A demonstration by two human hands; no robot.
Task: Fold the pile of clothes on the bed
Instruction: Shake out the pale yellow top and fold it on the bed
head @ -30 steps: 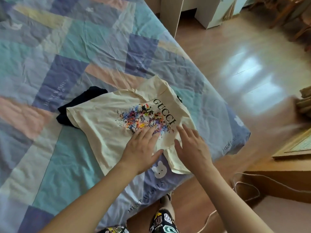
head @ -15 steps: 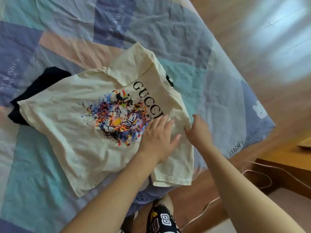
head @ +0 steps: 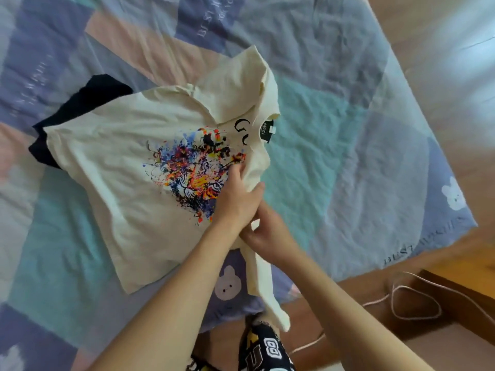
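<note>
Head view shows your left hand [head: 235,194] lying on the cream cotton T-shirt with a multicoloured splatter tiger print [head: 128,156], fingers fairly straight and laid along the shirt's right side, where the cloth is drawn over toward the print. Your right hand [head: 267,235] sits just below and against it, fingers curled round a bunch of the same cream cloth; from that grip a narrow strip of the shirt hangs down past the bed's edge. The shirt lies spread on the patchwork bedsheet of teal, lilac, peach and blue panels [head: 334,135], near the bed's corner, its black neck label [head: 267,131] showing at the collar and the upper sleeve folded over the black lettering. A dark navy garment [head: 88,103] lies under the shirt's far left side, partly sticking out from beneath it. Beyond the bed is a glossy wooden floor [head: 442,36], and a thin pale pink cord [head: 401,298] loops on the floor by a low wooden piece at the lower right.
</note>
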